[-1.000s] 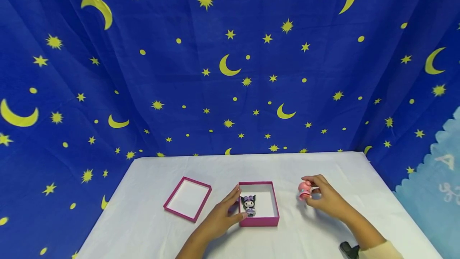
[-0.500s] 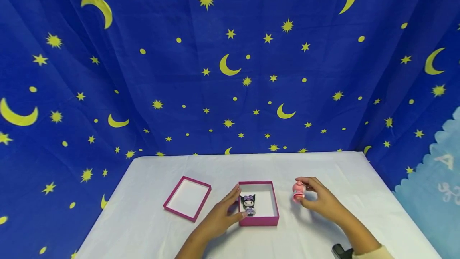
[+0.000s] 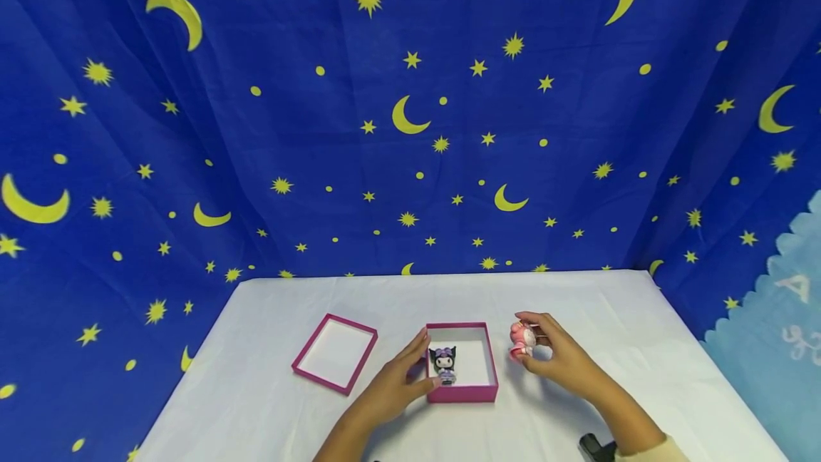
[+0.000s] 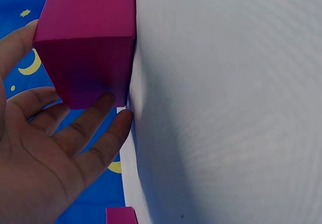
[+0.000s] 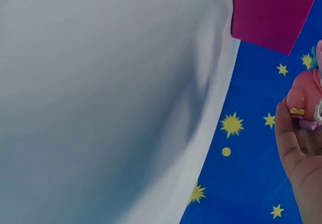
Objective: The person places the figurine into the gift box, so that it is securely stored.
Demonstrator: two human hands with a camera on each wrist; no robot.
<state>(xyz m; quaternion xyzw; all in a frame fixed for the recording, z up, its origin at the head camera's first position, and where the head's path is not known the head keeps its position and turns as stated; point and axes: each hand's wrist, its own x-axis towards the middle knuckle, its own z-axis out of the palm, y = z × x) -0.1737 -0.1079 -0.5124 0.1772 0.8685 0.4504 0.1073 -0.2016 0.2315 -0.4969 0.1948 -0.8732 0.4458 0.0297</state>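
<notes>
An open magenta box [image 3: 471, 395] with a white inside stands on the table. My left hand [image 3: 393, 392] rests against its left side. Its thumb lies by the front left corner, and its spread, nearly straight fingers [image 4: 95, 158] touch the side wall in the left wrist view. Inside the box, at the left, a black and purple figurine [image 3: 444, 365] stands upright. To the right of the box, my right hand [image 3: 564, 358] holds a pink figurine [image 3: 521, 339] between thumb and fingers. Only part of the pink figurine [image 5: 304, 95] shows in the right wrist view.
The box's magenta lid [image 3: 335, 355] lies on the table to the left, white inside facing up. A white cloth [image 3: 288, 423] covers the table. A blue curtain [image 3: 359, 162] with moons and stars hangs behind. A black object [image 3: 596, 448] sits at the right wrist.
My right hand has moved left toward the box with the pink figurine, which has turned in the fingers. The left hand, box, lid and black and purple figurine stay where they were.
</notes>
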